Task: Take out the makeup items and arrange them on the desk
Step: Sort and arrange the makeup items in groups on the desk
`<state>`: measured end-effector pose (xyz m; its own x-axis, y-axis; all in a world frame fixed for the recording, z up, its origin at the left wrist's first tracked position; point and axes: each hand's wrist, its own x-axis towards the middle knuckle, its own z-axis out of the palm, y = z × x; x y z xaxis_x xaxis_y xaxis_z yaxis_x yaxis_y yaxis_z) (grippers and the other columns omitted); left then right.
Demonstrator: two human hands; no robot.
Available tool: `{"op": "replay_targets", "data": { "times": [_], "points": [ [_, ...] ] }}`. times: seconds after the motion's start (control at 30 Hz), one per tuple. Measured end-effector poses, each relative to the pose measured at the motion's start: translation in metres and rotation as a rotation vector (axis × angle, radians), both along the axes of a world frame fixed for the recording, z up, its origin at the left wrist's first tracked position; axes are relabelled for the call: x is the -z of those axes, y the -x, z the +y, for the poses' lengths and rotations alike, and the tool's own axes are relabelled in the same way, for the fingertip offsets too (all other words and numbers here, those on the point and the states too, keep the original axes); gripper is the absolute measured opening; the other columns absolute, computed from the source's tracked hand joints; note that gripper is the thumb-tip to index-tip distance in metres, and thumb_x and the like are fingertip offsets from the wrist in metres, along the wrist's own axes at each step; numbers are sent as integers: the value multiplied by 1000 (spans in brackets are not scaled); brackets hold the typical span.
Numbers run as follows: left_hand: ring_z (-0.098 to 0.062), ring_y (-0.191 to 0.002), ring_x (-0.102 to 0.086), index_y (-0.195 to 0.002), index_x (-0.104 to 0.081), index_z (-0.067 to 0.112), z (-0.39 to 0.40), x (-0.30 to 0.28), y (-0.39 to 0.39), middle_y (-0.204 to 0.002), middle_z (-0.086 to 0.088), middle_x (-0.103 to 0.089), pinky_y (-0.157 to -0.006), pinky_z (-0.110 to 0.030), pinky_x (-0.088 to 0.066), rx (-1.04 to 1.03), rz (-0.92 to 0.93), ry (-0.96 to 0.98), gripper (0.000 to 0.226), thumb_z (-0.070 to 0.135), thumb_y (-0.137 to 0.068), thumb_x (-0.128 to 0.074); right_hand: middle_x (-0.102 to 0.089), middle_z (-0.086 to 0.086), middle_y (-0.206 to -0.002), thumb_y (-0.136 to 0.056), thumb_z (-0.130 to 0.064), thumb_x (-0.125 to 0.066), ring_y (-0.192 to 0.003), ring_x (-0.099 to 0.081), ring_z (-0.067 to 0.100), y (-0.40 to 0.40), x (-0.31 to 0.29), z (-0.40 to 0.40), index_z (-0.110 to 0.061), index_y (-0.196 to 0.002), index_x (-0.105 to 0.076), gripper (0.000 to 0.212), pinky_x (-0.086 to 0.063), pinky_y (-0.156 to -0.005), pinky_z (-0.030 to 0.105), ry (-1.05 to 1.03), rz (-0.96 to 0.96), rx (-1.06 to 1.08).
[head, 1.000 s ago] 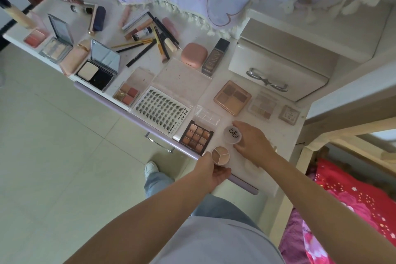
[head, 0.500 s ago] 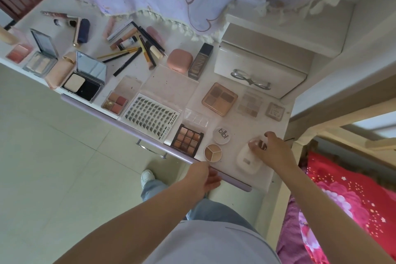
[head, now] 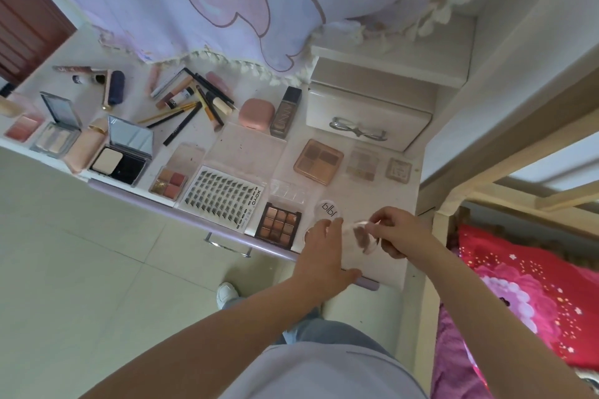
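1. Hands have both come to one small clear case [head: 361,235] above the desk [head: 382,201] front right corner; half a second ago only the right hand [head: 400,232] touched it and it lay flat
2. Right hand pinches the case's right edge; left hand [head: 324,236] holds its left edge with curled fingers
3. Case is blurred, lifted and tilted, something dark inside
4. Left hand now covers the three-colour pot beside the white lid [head: 328,209]
5. Judgement: it is being opened or turned before laying down; most items already lie arranged
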<state>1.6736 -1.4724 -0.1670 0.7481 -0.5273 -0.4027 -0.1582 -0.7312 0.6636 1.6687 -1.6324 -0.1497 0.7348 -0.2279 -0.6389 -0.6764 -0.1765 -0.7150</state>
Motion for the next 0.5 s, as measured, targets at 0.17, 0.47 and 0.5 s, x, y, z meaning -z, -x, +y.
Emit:
{"op": "replay_targets", "data": {
  "times": [0.17,0.47,0.5],
  "points": [
    [-25,-114,-43,-122,-39,4,-10,9,-8,-128,-10,-42,-90,-29,-39,-27,-56,-98,43,17,-86,-57,-48,6,-51,-91,-9,-42,-34,-42,13,-8,-1,8,-8,-74,-48,18,-32,-34,18,162,-42,121],
    [-25,-115,-41,-121,-41,9,-28,18,-16,-126,-8,-42,-86,-36,-42,210,-291,-223,37,16,-87,-52,-55,5,-70,-94,-18,-40,-54,-52,17,9,26,-19,-15,-73,-53,24,-43,-44,23,14,78,290],
    [-25,-116,-40,-121,-42,8,-31,18,-18,-126,-8,-41,-85,-36,-43,239,-299,-227,36,16,-87,-52,-55,7,-71,-93,-17,-42,-55,-52,18,9,29,-20,-12,-73,-52,24,-43,-47,25,35,99,271]
  ]
}}
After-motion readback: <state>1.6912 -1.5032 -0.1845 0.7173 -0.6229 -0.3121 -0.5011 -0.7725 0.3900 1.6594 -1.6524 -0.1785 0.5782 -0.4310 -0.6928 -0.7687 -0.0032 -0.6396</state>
